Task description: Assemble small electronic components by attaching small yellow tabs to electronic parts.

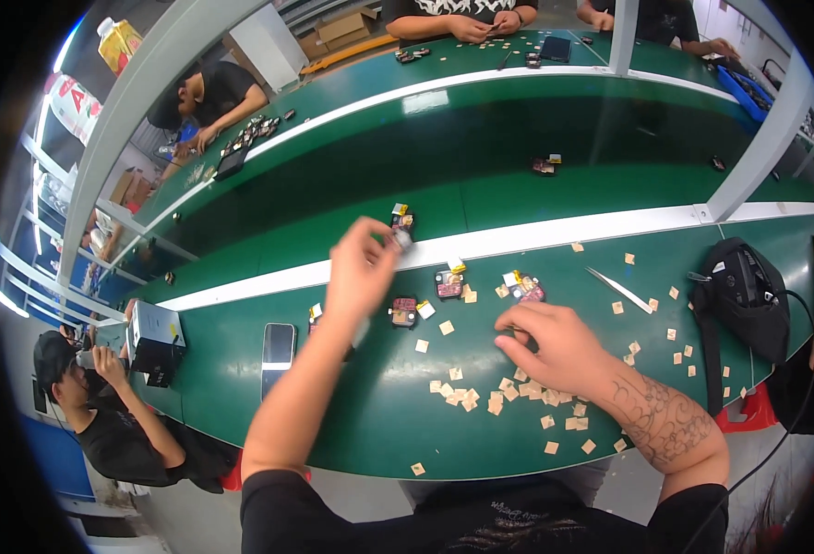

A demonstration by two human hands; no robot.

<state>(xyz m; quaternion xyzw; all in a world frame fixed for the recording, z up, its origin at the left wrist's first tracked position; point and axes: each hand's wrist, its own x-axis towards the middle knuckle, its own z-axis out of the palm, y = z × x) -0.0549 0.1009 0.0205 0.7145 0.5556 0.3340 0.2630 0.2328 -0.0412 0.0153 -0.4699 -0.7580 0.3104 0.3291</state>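
Observation:
My left hand (365, 263) reaches over the white strip along the bench. Its thumb and fingers are closed at the edge of a small dark electronic module (401, 220) with a yellow-and-white tab; the exact grip is partly hidden. My right hand (550, 346) hovers over the green bench with fingers curled, thumb and forefinger apart and nothing visible between them. Just beyond it lies a module (525, 288). More modules, one with a yellow tab (448, 283) and one pinkish (404, 312), rest between my hands. Many small beige squares (508, 392) are scattered below and beside my right hand.
White tweezers (621, 289) lie right of my right hand, near a black bag (747, 300). A phone (279, 346) lies left of my left forearm. A white-and-black box (155, 337) stands at the left end. White posts (758, 138) rise from the bench. Other people work around it.

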